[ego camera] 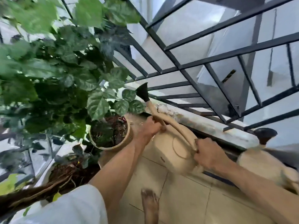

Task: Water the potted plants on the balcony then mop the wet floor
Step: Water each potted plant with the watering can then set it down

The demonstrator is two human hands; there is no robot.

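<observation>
We reach both bare arms forward and down. Our left arm (119, 162) comes out of a short white sleeve (68, 206) and stretches nearly straight, the wrist level; our left hand (149, 126) curls its fingers tight round what it holds, knuckles up. Our right arm (252, 186) comes in from the lower right, bent a little at the wrist, and our right hand (208, 153) grips too, its back towards us, fingers wrapped and hidden underneath. The two hands are near each other, not touching. One bare foot (149, 206) shows below.
</observation>
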